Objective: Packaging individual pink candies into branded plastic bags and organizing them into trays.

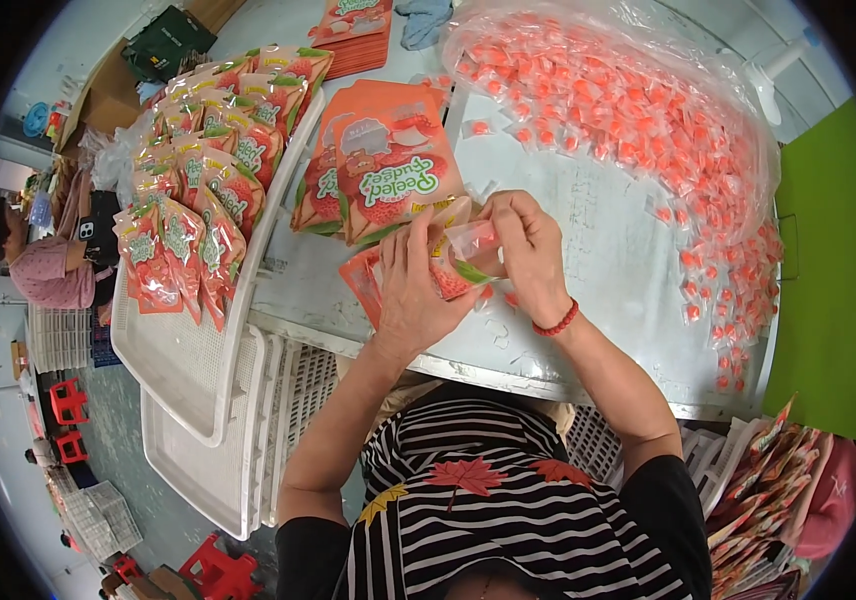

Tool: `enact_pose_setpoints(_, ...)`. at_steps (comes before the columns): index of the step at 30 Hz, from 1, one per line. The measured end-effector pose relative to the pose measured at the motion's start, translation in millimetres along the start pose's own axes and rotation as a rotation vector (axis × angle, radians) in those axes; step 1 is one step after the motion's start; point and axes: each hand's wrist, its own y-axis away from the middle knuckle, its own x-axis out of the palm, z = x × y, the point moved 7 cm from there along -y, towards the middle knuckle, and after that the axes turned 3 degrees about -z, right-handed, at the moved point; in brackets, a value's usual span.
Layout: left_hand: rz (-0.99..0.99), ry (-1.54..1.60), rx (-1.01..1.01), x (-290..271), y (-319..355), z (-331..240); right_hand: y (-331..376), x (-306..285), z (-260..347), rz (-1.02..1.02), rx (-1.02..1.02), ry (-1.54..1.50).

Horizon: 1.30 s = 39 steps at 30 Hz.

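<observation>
A red and pink candy pouch (451,277) is between my hands above the near part of the metal table. My left hand (413,285) is wrapped round the pouch's left side. At its upper right edge, by the mouth, my right hand (530,250) has its fingers pinched; a clear wrapped candy (476,238) shows beside them, partly hidden by the fingers. A red beaded bracelet (558,318) circles my right wrist. Just beyond my left hand lie flat printed pouches (388,165), overlapping. A few small wrapped candies (511,299) lie under my right hand.
A large heap of red wrapped candies (638,110) in clear plastic covers the table's far right. Filled pouches (218,150) stand in rows on a white tray (173,355) at left. More flat pouches (356,50) are stacked behind. A person (53,260) is at far left.
</observation>
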Motion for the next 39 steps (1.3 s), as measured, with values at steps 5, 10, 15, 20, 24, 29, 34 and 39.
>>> enact_pose_setpoints(5, 0.03, 0.001, -0.001, 3, 3, 0, 7, 0, 7, -0.03, -0.097, 0.276)
enact_pose_setpoints(10, 0.08, -0.032, 0.037, 9, 2, -8, 2, 3, 5, 0.034, -0.066, 0.059)
enact_pose_setpoints(15, 0.023, -0.002, 0.041, 8, 0, -5, 1, 27, 43, 0.035, -0.326, 0.383)
enact_pose_setpoints(20, -0.011, 0.102, -0.027, -1, -6, 3, -9, 42, 55, 0.153, -0.277, 0.17)
enact_pose_setpoints(24, -0.065, 0.219, -0.071, -18, -5, 11, -21, 22, 72, 0.021, -0.271, -0.137)
enact_pose_setpoints(29, -0.185, 0.308, -0.043, -52, -11, 7, -27, -9, 17, -0.048, -0.243, 0.026)
enact_pose_setpoints(34, -0.224, 0.335, -0.133, -58, -4, 31, 15, -10, -30, -0.073, -0.644, 0.956)
enact_pose_setpoints(39, -0.3, 0.582, -0.446, -78, 2, 43, 3, 20, -45, -0.019, -0.521, 1.108)
